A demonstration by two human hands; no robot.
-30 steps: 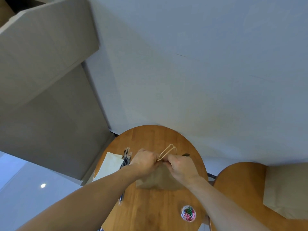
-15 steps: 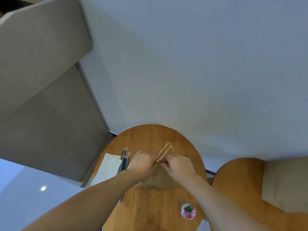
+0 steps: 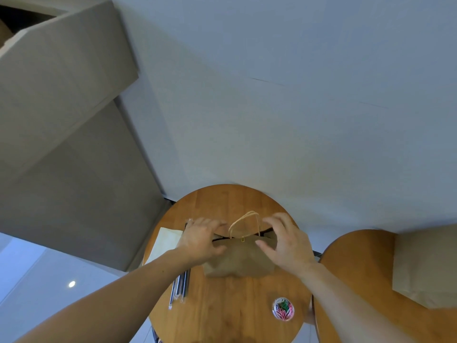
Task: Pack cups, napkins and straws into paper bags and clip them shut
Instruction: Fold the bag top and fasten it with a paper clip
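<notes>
A brown paper bag (image 3: 237,258) stands on the round wooden table (image 3: 222,318), its twine handles (image 3: 244,221) sticking up. A small yellow paper clip (image 3: 242,239) sits on the bag's top edge at the middle. My left hand (image 3: 200,241) holds the bag's top left corner, fingers over the far side and thumb on the front. At the bag's top right, my right hand (image 3: 284,241) hovers with fingers spread and thumb near the front face. The bag's contents are hidden.
Wrapped straws (image 3: 181,285) and a stack of napkins (image 3: 165,243) lie left of the bag. A round tub of coloured paper clips (image 3: 283,308) sits near the front right. Another paper bag (image 3: 425,266) rests on a second round table (image 3: 358,280) at right.
Both hands were pinched together at the middle of the bag's top. They have moved apart to the corners, and a yellow clip now shows on the edge.
</notes>
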